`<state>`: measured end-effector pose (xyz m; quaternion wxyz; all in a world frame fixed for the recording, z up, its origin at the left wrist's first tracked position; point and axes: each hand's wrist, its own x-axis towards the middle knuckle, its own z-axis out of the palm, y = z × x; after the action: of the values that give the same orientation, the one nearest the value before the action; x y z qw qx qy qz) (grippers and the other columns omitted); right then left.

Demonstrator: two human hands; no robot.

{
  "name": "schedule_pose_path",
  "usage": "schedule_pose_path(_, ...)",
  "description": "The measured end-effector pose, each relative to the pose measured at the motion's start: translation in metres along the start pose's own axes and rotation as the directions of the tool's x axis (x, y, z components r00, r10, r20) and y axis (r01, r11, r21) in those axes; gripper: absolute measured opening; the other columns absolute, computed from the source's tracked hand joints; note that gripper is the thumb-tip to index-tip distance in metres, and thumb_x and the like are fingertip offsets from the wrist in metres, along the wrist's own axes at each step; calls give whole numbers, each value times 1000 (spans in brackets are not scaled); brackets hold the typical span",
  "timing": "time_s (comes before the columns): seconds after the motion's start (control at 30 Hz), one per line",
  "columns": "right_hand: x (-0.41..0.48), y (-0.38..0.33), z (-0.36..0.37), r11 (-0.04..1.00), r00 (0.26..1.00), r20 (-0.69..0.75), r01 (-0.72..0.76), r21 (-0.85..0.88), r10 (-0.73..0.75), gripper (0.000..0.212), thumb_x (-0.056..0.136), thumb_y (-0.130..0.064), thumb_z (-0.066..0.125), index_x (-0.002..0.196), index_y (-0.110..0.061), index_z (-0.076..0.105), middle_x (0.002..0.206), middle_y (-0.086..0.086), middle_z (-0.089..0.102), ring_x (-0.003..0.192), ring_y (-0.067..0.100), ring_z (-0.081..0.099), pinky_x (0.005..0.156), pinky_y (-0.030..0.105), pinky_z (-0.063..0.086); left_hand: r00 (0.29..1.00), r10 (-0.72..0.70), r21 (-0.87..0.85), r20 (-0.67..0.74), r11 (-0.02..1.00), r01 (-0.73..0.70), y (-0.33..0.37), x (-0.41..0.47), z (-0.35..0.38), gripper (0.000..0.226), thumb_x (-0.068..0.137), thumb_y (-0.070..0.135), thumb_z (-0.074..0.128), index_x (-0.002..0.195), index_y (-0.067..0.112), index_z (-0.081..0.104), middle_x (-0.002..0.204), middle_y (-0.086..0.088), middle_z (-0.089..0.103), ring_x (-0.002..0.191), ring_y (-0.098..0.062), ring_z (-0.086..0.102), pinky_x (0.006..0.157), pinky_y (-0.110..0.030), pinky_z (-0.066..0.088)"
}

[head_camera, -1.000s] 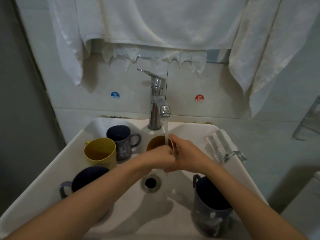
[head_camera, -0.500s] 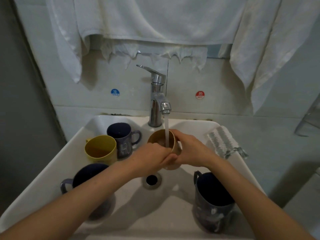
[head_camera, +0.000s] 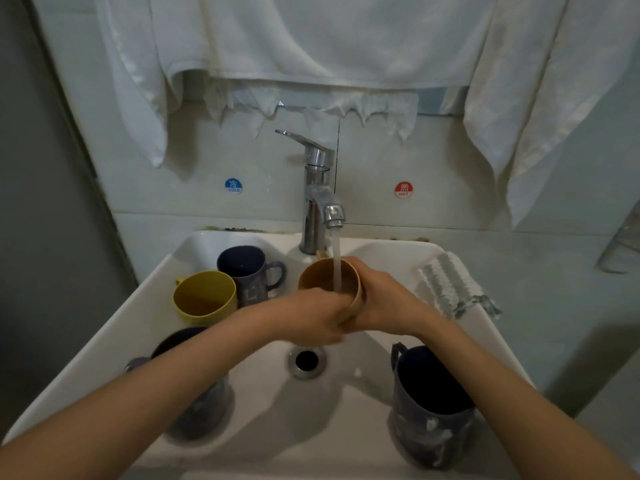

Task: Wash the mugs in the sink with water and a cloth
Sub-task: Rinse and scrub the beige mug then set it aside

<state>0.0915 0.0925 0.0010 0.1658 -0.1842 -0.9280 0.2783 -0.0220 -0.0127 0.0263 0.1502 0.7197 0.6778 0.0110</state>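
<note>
The tan mug [head_camera: 314, 278] is held above the sink [head_camera: 346, 431], directly under the tap [head_camera: 317, 202], with its mouth tilted towards the camera. Water [head_camera: 336, 251] runs from the spout in one stream and falls inside the mug.

Right hand [head_camera: 384, 303]: curled round the right side of the tan mug, thumb at the rim. Left hand [head_camera: 311, 318]: curled against the near left wall of the same mug, touching the right hand below the rim. The left fingertips are blurred, so their exact placement cannot be told. Both hands grasp the mug; neither is released.

The drain [head_camera: 306, 360] lies below the hands at the centre of the basin.

Other mugs in the sink, all upright:
- Yellow mug [head_camera: 204, 296], back left, handle to the left.
- Blue mug [head_camera: 244, 268], just behind the yellow mug and touching it, handle to the right.
- Left dark mug [head_camera: 180, 341], front left, partly hidden by the left forearm.
- Right dark mug [head_camera: 429, 407], front right, handle towards the rear.

A striped cloth [head_camera: 446, 285] lies on the right rim of the sink, apart from the hands. White towels [head_camera: 311, 39] hang above the tap. On the wall, a blue cold sticker [head_camera: 233, 186] sits left of the tap and a red hot sticker [head_camera: 403, 189] right of it.
</note>
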Motion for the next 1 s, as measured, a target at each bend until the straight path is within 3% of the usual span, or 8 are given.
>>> schedule_pose_path(0.1,-1,1,5,999,999,-3,-52,-2,52,89,57,-20,88,132,-25,40,109,-6,63,98,11,61,83,29,53,944,-330,-363,12,878,312,23,24,11,37,82,13,61,106,-15,53,78,-15,55,64,-16,56,70,-24,47)
schedule_pose_path(0.2,-2,0,2,995,995,-10,-100,-4,100,87,58,-21,88,130,-28,40,109,-7,63,97,10,61,84,30,53,967,-200,-486,-158,868,100,18,21,-1,34,94,4,42,121,-18,42,69,-9,44,48,-8,48,44,-14,41)
schedule_pose_path(0.43,-4,-4,0,995,996,24,-88,-45,89,86,57,-23,87,129,-29,40,117,-8,58,100,8,55,84,23,47,983,-143,142,114,982,126,8,-7,-5,30,86,5,55,116,9,54,99,-6,59,87,-18,56,82,-27,49)
schedule_pose_path(0.53,-4,-4,2,994,997,4,-78,-75,78,88,56,-25,88,129,-27,40,118,-6,59,102,12,57,85,29,49,987,-73,-201,144,974,101,-1,1,-4,30,83,2,56,113,-1,56,100,-13,59,92,-25,57,83,-28,48)
schedule_pose_path(0.73,-4,-8,9,987,992,-22,-124,-103,123,93,58,-26,88,135,-30,36,116,-8,60,102,13,59,86,29,49,986,-168,-1000,4,22,8,18,4,-17,17,89,12,41,91,0,53,82,-11,50,79,-24,48,68,-22,43)
schedule_pose_path(0.77,-4,-7,8,985,992,-27,-126,-115,123,92,57,-27,88,134,-30,37,115,-10,59,101,12,58,85,26,49,980,-200,-998,-20,67,-6,20,8,-11,18,92,11,39,91,1,54,82,-11,51,76,-20,50,67,-25,44)
schedule_pose_path(0.87,-4,-5,1,985,995,-50,-94,-144,88,86,60,-28,86,132,-29,38,115,-9,58,101,11,57,84,27,48,982,-127,-588,-141,808,20,14,9,5,15,96,15,46,101,7,57,93,-10,59,81,-16,56,75,-27,48)
schedule_pose_path(1.0,-4,-6,3,989,998,-27,-55,-138,51,65,68,-32,80,120,-28,42,103,-8,61,90,13,59,72,23,47,1000,-25,-375,-16,927,17,-1,-3,4,55,88,55,42,113,10,62,106,-7,67,94,-19,62,89,-31,50)
